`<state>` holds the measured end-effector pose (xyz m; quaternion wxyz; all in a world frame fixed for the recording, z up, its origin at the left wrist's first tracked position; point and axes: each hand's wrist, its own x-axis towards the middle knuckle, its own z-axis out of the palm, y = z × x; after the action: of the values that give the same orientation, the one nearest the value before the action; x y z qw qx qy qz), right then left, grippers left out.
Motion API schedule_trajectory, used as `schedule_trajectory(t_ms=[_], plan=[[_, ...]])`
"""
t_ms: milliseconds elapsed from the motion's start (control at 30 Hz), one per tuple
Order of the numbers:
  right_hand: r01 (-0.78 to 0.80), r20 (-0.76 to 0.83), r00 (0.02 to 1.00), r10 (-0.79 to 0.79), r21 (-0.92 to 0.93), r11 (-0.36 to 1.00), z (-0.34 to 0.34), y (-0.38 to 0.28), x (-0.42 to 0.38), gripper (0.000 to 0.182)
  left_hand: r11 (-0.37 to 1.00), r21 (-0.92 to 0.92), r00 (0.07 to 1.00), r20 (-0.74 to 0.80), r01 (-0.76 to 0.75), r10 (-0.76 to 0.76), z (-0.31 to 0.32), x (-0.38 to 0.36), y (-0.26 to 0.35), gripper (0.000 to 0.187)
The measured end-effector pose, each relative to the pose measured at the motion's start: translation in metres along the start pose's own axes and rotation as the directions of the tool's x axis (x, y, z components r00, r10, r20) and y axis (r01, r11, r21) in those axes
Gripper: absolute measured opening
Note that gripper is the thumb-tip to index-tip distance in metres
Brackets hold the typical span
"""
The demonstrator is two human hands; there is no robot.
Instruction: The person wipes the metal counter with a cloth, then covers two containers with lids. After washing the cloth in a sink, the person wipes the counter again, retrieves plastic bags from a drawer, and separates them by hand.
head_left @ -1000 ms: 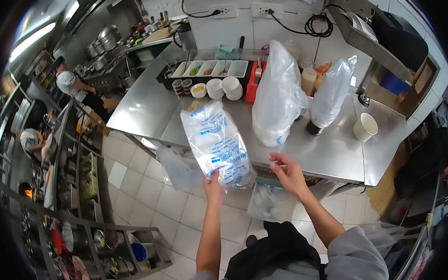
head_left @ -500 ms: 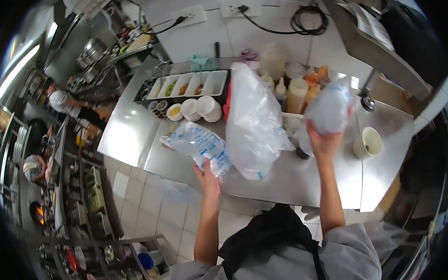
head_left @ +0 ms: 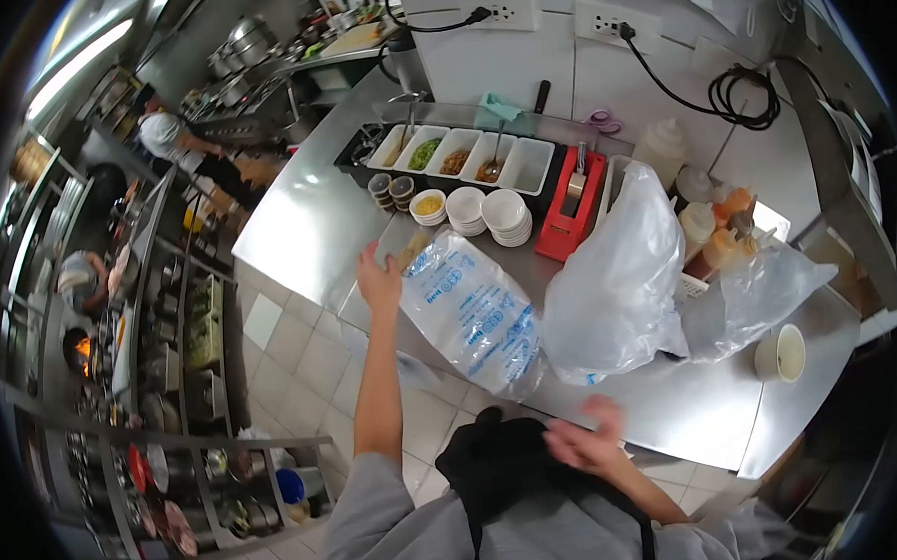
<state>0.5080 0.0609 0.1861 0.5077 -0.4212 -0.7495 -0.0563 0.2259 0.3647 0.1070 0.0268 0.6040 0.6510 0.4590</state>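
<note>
A flat pack of clear plastic bags with blue print [head_left: 470, 314] lies at the front edge of the steel counter. My left hand [head_left: 378, 275] is open beside its upper left corner, fingers pointing up. My right hand [head_left: 591, 439], blurred by motion, hangs empty in front of my black apron [head_left: 506, 458], its fingers apart. A bulky clear plastic bag [head_left: 619, 283] stands right of the flat pack. Against it rests a second puffed plastic bag [head_left: 755, 302], lying toward the sauce bottles.
Behind are a red tape dispenser [head_left: 571, 207], stacked white cups [head_left: 506, 215], a topping tray [head_left: 478, 157] and sauce bottles [head_left: 698, 227]. A cream paper cup [head_left: 780, 354] stands at right. Far left, a person [head_left: 167, 137] stands in the kitchen; a flame [head_left: 83, 351] burns below.
My right hand let go of the puffed bag, now on the counter, and came back to my body. My left hand moved from the flat pack's lower edge to its upper left; the pack lies flatter.
</note>
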Motion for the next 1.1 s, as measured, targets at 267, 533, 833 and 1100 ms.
schedule_trajectory(t_ms=[267, 533, 833, 1100], plan=[[-0.801, -0.025, 0.592, 0.805, 0.085, 0.592, 0.099, -0.001, -0.022, 0.023, 1.000, 0.014, 0.810, 0.587, -0.005, -0.004, 0.032, 0.071, -0.039, 0.027], [-0.562, 0.021, 0.785, 0.620, -0.397, 0.725, 0.148, 0.010, -0.019, 0.032, 0.873, 0.258, 0.902, -0.019, -0.413, 0.432, -0.017, 0.121, -0.052, 0.027], [-0.579, 0.138, 0.721, 0.679, -0.417, 0.701, 0.153, 0.015, -0.008, 0.035, 0.844, -0.497, 0.612, 0.608, -0.204, 0.506, -0.074, -0.107, 0.064, 0.041], [-0.595, 0.274, 0.652, 0.707, -0.392, 0.701, 0.171, 0.052, -0.027, 0.035, 0.785, -0.559, 0.754, 0.387, -0.265, 0.530, -0.099, -0.170, 0.077, 0.057]])
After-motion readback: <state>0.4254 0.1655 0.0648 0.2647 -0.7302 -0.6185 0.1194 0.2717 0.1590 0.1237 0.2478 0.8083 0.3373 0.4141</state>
